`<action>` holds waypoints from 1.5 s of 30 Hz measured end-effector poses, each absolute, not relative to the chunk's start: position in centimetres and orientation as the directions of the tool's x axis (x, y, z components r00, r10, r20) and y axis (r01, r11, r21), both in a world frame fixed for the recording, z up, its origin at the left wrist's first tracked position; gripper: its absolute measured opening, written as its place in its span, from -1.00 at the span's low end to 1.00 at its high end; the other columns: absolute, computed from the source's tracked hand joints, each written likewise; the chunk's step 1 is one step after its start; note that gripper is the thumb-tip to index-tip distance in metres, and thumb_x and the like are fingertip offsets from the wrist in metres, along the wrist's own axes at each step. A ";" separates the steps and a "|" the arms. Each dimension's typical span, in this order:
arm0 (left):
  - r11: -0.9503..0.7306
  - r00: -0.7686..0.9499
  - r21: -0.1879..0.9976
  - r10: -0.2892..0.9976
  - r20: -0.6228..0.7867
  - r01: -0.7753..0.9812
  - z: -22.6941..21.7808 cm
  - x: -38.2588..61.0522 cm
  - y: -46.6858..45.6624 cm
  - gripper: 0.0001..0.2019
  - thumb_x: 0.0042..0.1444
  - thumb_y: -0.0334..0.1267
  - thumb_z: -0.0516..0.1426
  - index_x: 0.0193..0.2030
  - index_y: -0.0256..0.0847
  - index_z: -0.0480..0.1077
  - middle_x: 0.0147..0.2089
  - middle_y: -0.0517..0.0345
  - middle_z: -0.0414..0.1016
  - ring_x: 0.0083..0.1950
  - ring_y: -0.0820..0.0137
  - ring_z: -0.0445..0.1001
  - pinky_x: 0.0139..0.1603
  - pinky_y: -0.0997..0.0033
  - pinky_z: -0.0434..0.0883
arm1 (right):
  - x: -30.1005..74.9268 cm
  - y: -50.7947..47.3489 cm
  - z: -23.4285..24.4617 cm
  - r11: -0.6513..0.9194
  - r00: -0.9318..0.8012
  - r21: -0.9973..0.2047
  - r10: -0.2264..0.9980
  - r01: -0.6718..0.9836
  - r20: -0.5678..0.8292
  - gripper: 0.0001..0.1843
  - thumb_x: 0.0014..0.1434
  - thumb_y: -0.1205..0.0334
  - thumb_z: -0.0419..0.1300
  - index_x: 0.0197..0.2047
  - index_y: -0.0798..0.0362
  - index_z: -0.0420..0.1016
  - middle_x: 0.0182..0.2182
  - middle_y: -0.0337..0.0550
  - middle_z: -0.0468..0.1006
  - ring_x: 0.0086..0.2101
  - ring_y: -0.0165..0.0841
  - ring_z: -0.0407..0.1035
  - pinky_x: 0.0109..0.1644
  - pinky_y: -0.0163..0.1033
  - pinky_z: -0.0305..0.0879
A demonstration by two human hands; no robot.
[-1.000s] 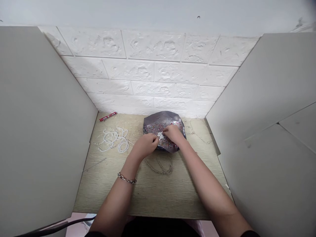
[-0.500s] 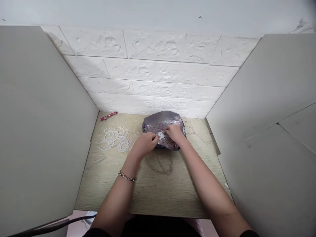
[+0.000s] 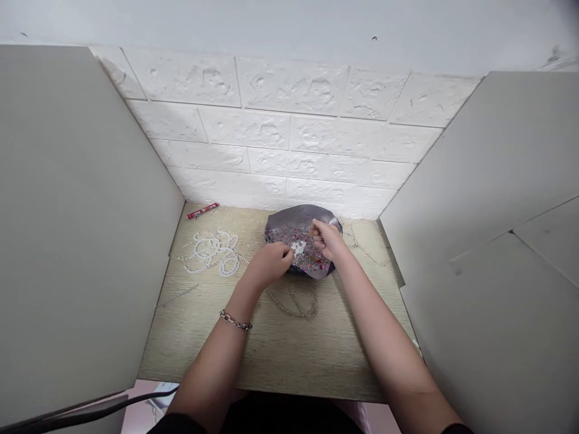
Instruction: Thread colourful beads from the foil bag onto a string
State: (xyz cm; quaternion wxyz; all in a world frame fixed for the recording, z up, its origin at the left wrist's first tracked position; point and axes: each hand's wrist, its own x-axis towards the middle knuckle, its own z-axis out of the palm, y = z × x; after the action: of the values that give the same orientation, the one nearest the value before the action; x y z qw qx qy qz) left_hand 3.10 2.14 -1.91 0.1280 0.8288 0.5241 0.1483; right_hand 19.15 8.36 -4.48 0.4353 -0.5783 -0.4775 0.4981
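A dark grey bag or pouch (image 3: 302,213) lies spread against the back wall, with many small colourful beads (image 3: 292,232) on it. Among them sits a clump of small white pieces (image 3: 298,247). My left hand (image 3: 272,263) is at the lower left of the beads, its fingers pinched together beside the white clump. Over the right side of the bag, my right hand (image 3: 329,240) has its fingers curled, with a tiny dark spot by them. What either hand's fingertips hold is too small to make out.
White bead strings (image 3: 228,259) lie coiled on the left. A clear bead strand (image 3: 294,310) rests in front of the bag, and a thin chain (image 3: 362,244) to its right. A red strip-like packet (image 3: 202,211) is at the back left. Grey panels (image 3: 67,211) flank the table (image 3: 312,361).
My right hand has lifted slightly away from the white clump toward the upper right, its fingers turning upward. My left hand stays beside the clump. The whole view has shifted slightly.
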 end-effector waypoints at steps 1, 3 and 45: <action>-0.417 0.407 0.369 0.907 0.109 0.831 -1.9 3.1 2.1 -0.65 0.06 -0.24 -0.17 -0.60 -0.27 0.31 -0.52 0.12 0.34 -0.49 0.49 0.22 -0.46 0.46 0.05 | 19.1 8.3 -4.7 -0.141 0.066 -0.965 0.989 0.221 -0.129 -0.73 0.01 0.08 -0.05 -0.57 0.08 0.23 -0.74 -0.33 0.13 -0.69 -0.53 -0.02 -0.65 -0.39 -0.09; -0.411 0.404 0.370 0.909 0.100 0.833 -1.8 3.1 2.1 -0.64 0.06 -0.24 -0.17 -0.60 -0.27 0.31 -0.52 0.11 0.35 -0.48 0.48 0.23 -0.45 0.46 0.06 | 19.1 8.3 -5.1 -0.117 0.087 -0.939 0.992 0.325 -0.093 -0.75 -0.07 0.13 0.04 -0.63 0.12 0.29 -0.76 -0.30 0.18 -0.63 -0.49 0.07 -0.56 -0.37 -0.03; -0.400 0.408 0.410 0.910 0.072 0.820 -2.1 3.6 1.9 -0.66 0.07 -0.22 -0.16 -0.53 -0.27 0.35 -0.45 0.09 0.35 -0.40 0.45 0.28 -0.35 0.45 0.16 | 17.5 7.7 -5.6 0.268 -0.271 -0.360 0.962 0.894 0.043 -0.75 0.05 0.34 -0.03 -0.27 0.12 0.44 -0.26 -0.06 0.48 -0.21 -0.35 0.31 -0.14 -0.34 0.09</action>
State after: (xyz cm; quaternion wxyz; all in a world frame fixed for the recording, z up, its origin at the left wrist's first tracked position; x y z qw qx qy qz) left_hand 3.55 1.86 -2.06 0.1574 0.8241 0.5248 0.1437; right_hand 17.52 7.72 -5.57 0.1273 -0.5903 -0.7859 0.1332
